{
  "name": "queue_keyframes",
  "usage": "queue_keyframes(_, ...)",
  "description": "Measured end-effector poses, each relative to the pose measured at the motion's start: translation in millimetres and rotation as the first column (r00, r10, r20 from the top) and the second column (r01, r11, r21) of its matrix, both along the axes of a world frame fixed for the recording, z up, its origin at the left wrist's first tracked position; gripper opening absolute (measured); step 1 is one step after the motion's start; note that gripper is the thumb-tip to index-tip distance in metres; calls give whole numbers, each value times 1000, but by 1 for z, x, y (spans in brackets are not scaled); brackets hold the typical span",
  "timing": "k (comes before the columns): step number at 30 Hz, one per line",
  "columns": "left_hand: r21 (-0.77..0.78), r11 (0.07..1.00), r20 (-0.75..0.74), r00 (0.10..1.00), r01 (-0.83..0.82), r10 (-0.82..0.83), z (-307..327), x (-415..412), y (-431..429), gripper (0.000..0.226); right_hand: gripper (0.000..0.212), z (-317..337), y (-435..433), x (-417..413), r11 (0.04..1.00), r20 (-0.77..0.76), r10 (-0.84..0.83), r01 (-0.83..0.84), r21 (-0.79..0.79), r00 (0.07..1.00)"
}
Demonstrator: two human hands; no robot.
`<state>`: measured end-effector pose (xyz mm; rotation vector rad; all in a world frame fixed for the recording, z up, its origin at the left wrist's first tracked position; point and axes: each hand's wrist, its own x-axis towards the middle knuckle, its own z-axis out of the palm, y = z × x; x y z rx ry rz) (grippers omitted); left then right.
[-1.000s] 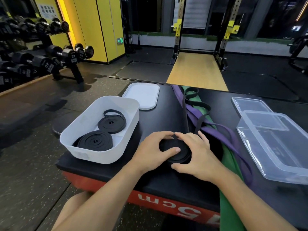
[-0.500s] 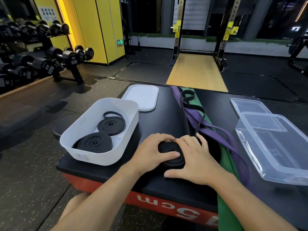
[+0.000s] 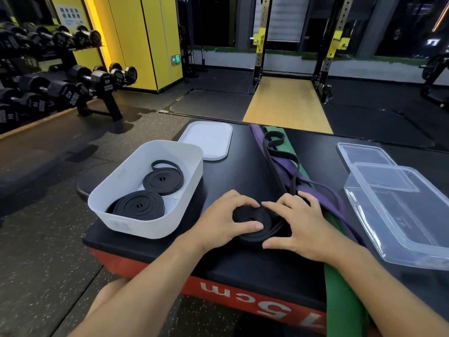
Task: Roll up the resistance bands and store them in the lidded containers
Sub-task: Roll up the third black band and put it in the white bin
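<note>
Your left hand and right hand clasp the black coil; springy rubber, probably unwinds, so pinch its rim.

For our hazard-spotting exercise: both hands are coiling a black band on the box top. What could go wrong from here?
1. The black coil, held only by the left hand and right hand, may spring open if either lets go; a stored coil in the white container shows a loose outer loop.
2. Its unrolled tail lies across the purple band and could drag it along.
</note>
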<state>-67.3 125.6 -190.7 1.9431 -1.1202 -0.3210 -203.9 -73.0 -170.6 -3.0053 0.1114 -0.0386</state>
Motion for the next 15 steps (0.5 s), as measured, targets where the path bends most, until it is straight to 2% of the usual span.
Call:
queue_keyframes(5,17,1000,28,1000,-8,8,0,-2,1,42,119,-2,16,-7,997,-76,-12,5,-82,997)
queue_keyframes(9,14,1000,19,1000,-21,21,0,-3,2,51,122,-4,16,-1,996,-60,-25,20,-87,998)
queue_keyframes(11,3,1000,-36,999,-31,31,0,-4,3,59,114,-4,15,1,999,-22,30,-31,-33,999)
queue_keyframes(13,-10,999,-69,997,-37,37,1,-3,4,60,103,-5,16,1,992,36,93,-95,77,995)
queue_keyframes(15,-23,998,-87,995,-51,49,0,-4,4,62,99,-6,17,1,973,56,88,-98,208,995)
